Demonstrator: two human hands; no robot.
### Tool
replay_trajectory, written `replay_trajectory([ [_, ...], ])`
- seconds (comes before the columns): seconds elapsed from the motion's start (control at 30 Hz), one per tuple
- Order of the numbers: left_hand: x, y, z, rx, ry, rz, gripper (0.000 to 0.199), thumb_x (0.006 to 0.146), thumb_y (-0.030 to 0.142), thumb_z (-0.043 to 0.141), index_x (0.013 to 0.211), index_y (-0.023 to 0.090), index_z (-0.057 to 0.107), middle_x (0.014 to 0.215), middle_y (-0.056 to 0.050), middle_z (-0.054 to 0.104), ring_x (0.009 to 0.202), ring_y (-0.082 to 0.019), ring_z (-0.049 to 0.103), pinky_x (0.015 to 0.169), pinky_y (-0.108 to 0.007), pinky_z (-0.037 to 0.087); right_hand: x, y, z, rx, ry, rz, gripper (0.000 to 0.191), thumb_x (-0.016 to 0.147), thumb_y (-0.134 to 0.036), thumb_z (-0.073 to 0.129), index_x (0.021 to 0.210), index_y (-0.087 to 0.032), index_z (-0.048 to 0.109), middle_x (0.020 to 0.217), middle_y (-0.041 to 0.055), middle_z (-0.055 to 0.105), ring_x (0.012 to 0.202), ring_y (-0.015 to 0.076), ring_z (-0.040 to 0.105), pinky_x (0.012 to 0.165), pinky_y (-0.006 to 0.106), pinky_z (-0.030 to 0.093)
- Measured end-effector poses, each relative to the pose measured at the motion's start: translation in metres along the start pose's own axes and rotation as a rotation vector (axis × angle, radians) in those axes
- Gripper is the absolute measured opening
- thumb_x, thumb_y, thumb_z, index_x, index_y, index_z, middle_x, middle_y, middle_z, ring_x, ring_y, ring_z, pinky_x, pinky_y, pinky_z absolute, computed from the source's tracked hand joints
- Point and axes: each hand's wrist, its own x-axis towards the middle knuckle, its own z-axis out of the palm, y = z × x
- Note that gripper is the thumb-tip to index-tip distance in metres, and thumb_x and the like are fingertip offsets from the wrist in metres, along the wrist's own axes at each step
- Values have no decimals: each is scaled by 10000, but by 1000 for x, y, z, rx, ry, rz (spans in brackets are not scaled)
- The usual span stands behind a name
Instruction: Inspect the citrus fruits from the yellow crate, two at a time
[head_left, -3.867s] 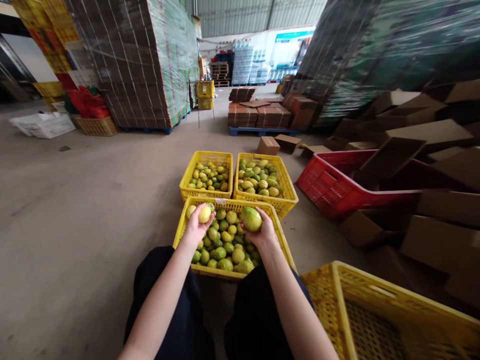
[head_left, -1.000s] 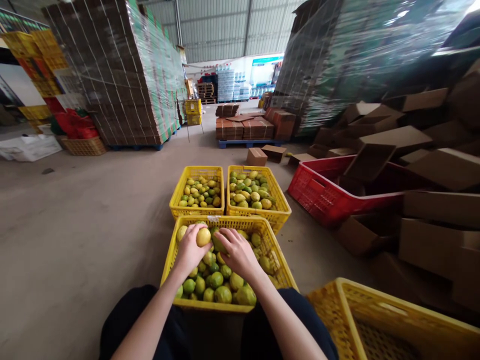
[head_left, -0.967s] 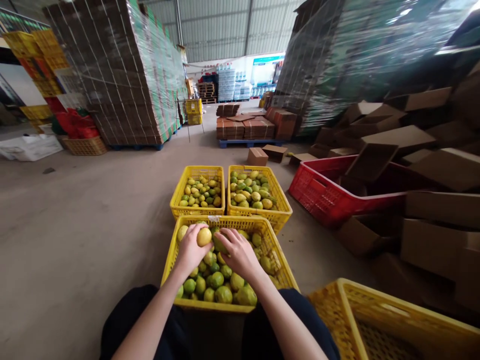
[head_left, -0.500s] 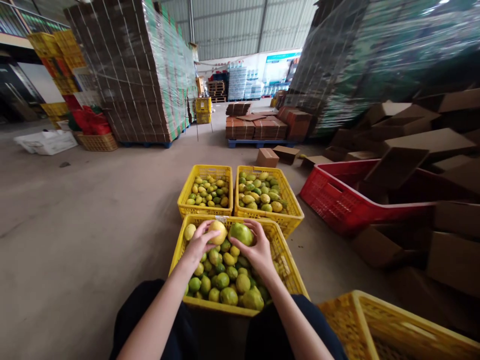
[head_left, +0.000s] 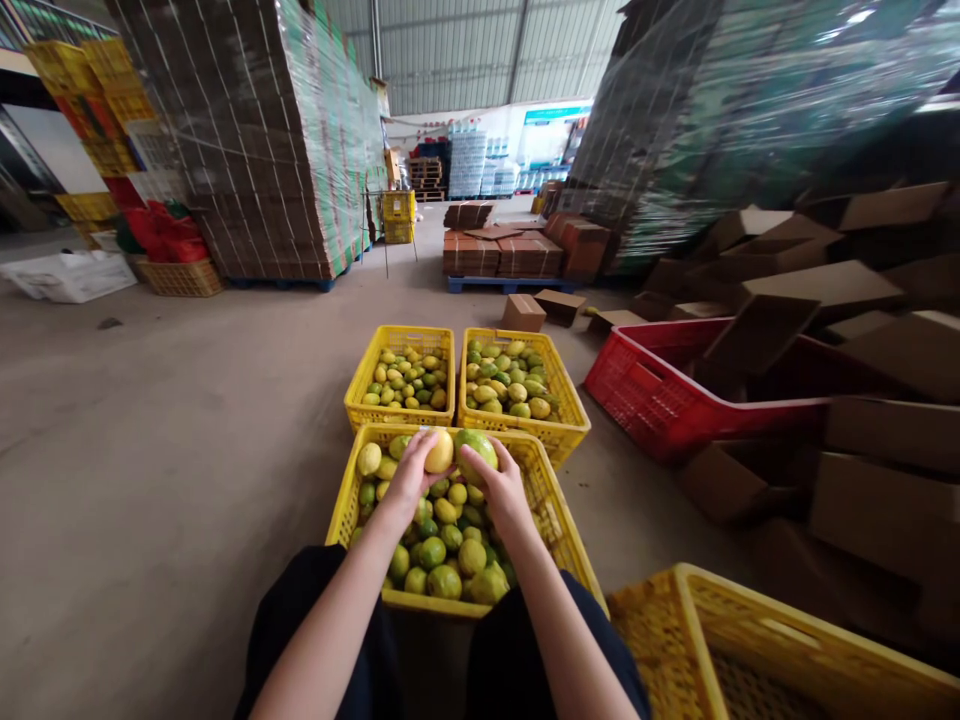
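Above the near yellow crate (head_left: 581, 548), my left hand (head_left: 411, 474) grips a yellow lemon (head_left: 439, 452). My right hand (head_left: 505, 484) is wrapped round a larger green lemon (head_left: 477, 455), held close beside the yellow one. Below both hands, green and yellow lemons (head_left: 432, 552) fill much of the near crate. Just behind stand two more yellow crates of lemons, one at the left (head_left: 358, 392) and one at the right (head_left: 574, 400).
A red crate (head_left: 637, 405) holding cardboard stands at the right, beside loose cardboard boxes (head_left: 885, 500). Another yellow crate (head_left: 686, 620) is at the lower right. Wrapped stacks (head_left: 240, 150) rise behind, and flattened cardboard (head_left: 529, 255) lies on a blue pallet.
Both lemons have been brought nearer each other and turned in my hands. The whole view has shifted slightly, so the crates appear further left.
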Motion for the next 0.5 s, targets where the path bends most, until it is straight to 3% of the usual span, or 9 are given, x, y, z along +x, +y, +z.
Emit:
replay_trajectory([
  [0.13,-1,-4,-1,162,-61,15,306,707,327,657,958,195,544,1068,-74,581,975,-199,568,802,-320,511,1,-1,1,-25,49,39,396,538,-361,770,858,-182,621,723,1,658,623,174,616,557,281,522],
  [0.27,0,-8,-2,335,-17,30,387,689,345,678,999,181,514,1013,-80,601,943,-190,583,816,-293,486,5,-1,1,-85,87,89,393,559,-427,746,846,-187,626,711,5,664,605,180,612,522,278,503],
  [0.5,-1,-7,-9,551,-41,-14,437,770,550,501,1021,197,557,1017,-83,610,922,-215,577,574,-242,473,12,-1,-4,-174,85,48,370,659,-490,635,826,-164,684,757,28,703,759,221,639,663,287,493],
])
